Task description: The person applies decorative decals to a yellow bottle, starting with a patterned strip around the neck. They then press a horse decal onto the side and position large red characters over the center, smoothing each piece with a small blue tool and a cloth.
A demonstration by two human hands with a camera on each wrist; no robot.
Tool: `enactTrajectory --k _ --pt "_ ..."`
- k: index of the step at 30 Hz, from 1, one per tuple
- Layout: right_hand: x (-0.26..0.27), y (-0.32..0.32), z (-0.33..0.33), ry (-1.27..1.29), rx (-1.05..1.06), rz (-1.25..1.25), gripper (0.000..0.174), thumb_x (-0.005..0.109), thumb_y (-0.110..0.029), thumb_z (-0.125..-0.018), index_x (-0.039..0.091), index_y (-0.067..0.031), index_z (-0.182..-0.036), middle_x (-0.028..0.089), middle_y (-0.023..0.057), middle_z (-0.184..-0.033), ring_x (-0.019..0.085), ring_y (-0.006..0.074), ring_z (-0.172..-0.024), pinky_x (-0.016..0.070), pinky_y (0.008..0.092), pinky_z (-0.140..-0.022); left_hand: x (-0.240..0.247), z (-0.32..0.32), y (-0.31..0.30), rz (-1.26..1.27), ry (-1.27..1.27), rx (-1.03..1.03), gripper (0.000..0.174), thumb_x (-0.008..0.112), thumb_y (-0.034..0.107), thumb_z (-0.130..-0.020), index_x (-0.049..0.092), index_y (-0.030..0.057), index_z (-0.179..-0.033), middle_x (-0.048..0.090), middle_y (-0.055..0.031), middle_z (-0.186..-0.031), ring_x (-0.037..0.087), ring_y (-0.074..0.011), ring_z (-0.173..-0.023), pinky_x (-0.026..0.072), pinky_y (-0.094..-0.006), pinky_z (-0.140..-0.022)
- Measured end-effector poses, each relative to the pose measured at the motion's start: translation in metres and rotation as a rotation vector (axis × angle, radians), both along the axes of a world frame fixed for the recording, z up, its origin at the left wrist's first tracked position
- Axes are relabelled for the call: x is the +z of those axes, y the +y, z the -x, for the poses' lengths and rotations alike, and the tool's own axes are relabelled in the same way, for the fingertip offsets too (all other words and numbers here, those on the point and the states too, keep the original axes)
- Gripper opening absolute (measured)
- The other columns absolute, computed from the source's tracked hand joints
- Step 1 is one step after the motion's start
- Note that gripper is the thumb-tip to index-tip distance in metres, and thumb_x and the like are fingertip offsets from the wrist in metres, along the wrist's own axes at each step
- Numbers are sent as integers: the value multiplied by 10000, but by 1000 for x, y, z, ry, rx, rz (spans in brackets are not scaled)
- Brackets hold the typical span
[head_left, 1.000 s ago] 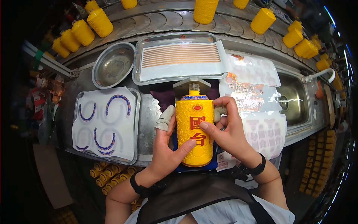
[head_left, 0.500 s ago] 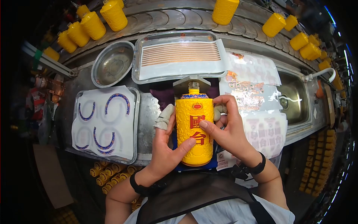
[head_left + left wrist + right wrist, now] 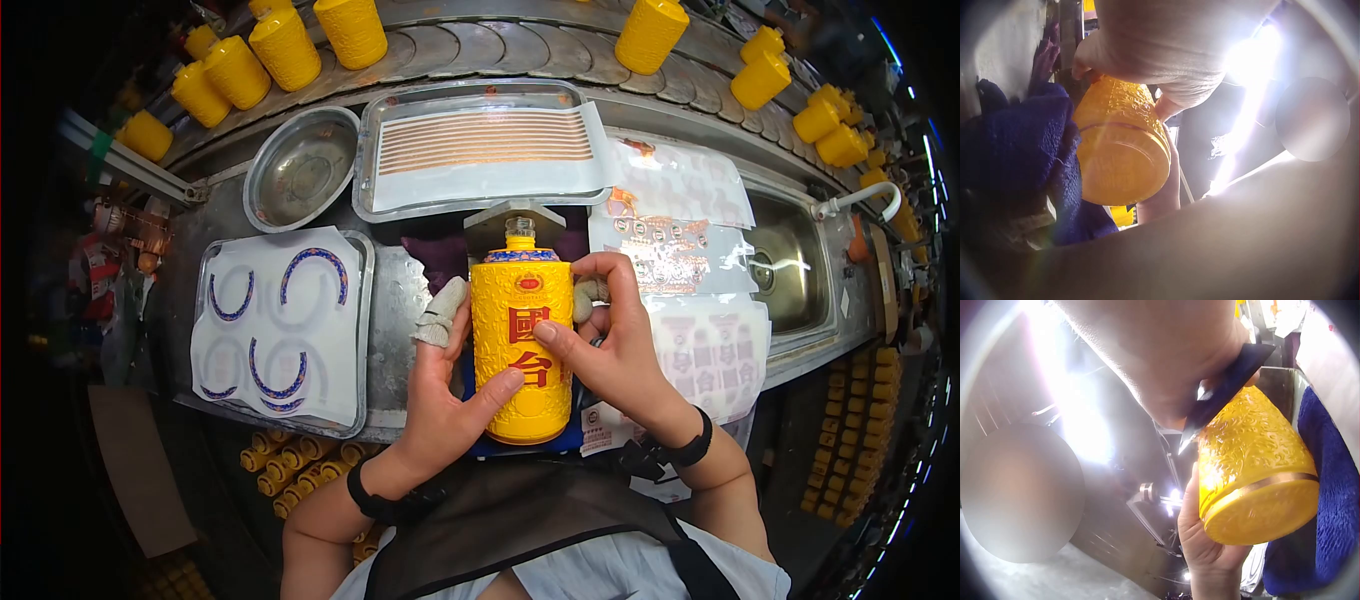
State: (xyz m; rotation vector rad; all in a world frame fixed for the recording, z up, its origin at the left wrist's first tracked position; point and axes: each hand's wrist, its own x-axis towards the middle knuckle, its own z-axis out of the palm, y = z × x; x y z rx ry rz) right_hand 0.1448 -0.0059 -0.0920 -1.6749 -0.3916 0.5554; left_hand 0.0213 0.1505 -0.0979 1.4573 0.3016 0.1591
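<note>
A yellow embossed bottle with red characters, a blue patterned shoulder band and a clear glass neck stands upright in the head view, between both hands. My left hand holds its left side, thumb across the lower front. On the other side my right hand grips it, thumb on the upper character. Pale finger covers wrap fingers of both hands. The right wrist view shows a dark flat blade-like piece tucked at the right hand. In the left wrist view the bottle's base faces the camera beside a blue towel.
Left lies a tray with blue arc decals. Behind are a metal bowl and a tray of striped decal sheet. Decal sheets and a sink lie right. Yellow bottles ride a conveyor at the back.
The bottles on the conveyor have moved to the right. Both hands and the bottle they hold have stayed almost still.
</note>
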Motion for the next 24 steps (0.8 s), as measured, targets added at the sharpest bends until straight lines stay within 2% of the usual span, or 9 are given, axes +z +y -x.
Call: enactTrajectory --k 17,20,24 --pt "4 -1 -3 -7 13 23 515 785 -183 -826 443 -44 -1186 539 18 -951 420 5 -587 335 184 -485 3 -3 1 -11 0 34 879 735 132 -873 162 -75 -1507 299 -251 -1535 302 -305 -1447 210 -407 -1195" --pt "6 1 -6 185 -9 -137 444 756 -152 -859 452 -45 -1165 541 19 -980 473 -3 -625 369 171 -506 9 -14 8 51 37 81 855 726 131 -882 173 -74 -1501 302 -263 -1529 303 -313 -1445 217 -410 -1193" --pt "2 1 -17 161 20 -102 366 728 -123 -885 466 -33 -1124 554 44 -998 577 24 -742 463 173 -591 13 -35 13 172 92 116 821 724 146 -892 200 -72 -1485 321 -298 -1501 334 -311 -1425 264 -404 -1174"
